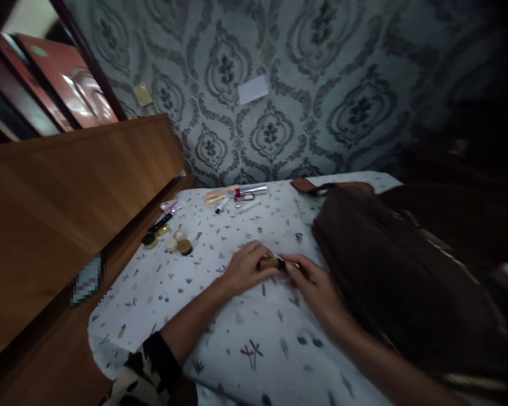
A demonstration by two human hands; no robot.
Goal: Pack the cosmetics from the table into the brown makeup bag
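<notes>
A slim gold tube with dark bands [272, 263], which looks like a cosmetic tube, lies level between my two hands above the patterned white cloth [220, 338]. My left hand [246, 268] is closed around its left part. At the tube's right end, the fingers of my right hand [315, 285] pinch the gold tip. Whether the two parts are joined or apart I cannot tell. To the left of my hands sit several small round jars [178, 237], some pale, one with an olive-gold lid [185, 247].
A large dark brown bag [389, 270] stands close by my right hand, its tan strap [305, 185] towards the wall. Several slim tubes and brushes [241, 197] lie at the cloth's far edge. A wooden panel [76, 186] borders the left side, near a black tube [160, 223].
</notes>
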